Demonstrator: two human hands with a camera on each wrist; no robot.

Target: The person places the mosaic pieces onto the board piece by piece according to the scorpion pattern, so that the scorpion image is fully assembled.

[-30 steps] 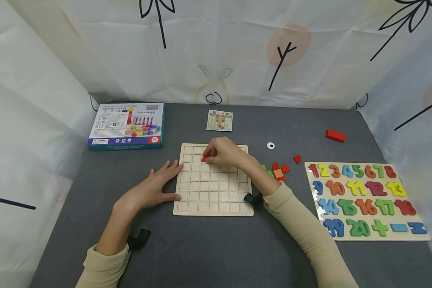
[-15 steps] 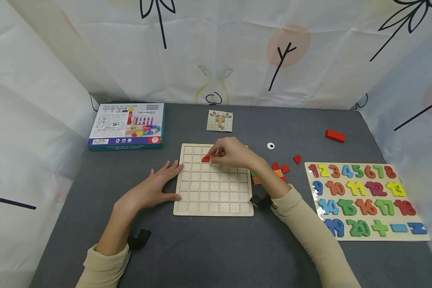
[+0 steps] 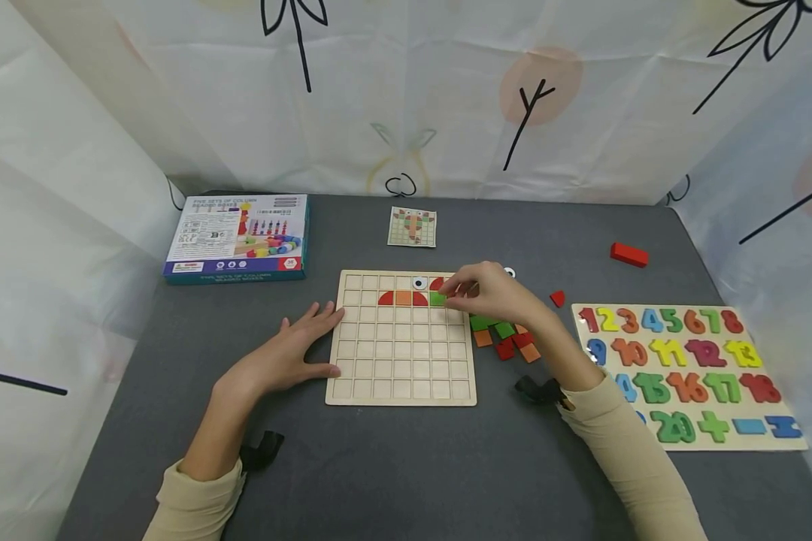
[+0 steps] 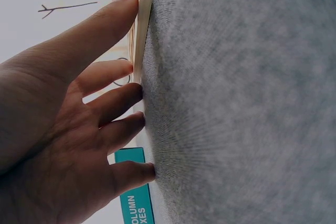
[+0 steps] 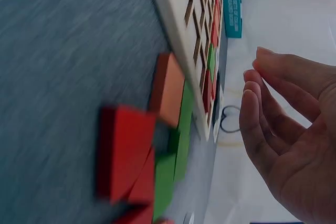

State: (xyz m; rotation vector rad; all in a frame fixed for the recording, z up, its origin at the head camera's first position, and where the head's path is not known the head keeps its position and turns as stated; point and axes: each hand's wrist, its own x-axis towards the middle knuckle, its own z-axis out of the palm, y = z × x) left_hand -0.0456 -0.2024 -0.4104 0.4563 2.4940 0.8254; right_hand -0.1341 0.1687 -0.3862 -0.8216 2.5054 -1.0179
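A pale wooden grid board (image 3: 401, 370) lies in the middle of the table. My left hand (image 3: 277, 347) is at its left edge, thumb and fingertips against the rim with the fingers spread. My right hand (image 3: 490, 293) is over the board's upper right corner, fingers bent and nothing visible between the tips in the right wrist view. Just left of its fingertips lie a green square (image 3: 437, 299) and a red quarter-round piece (image 3: 436, 284). Further left sit a white eye disc (image 3: 419, 283), an orange square (image 3: 403, 298) and two more red pieces. Some right-hand cells are hidden.
Loose green, red and orange pieces (image 3: 505, 348) lie right of the board. Beyond them are a number puzzle (image 3: 690, 443), a red block (image 3: 629, 255) and a stray red piece (image 3: 558, 298). A pattern card (image 3: 412, 239) and a toy box (image 3: 237, 277) lie behind.
My right hand has let go of the red piece on the board's left part and moved right, uncovering the row of coloured pieces and the eye disc. My left hand stays put.
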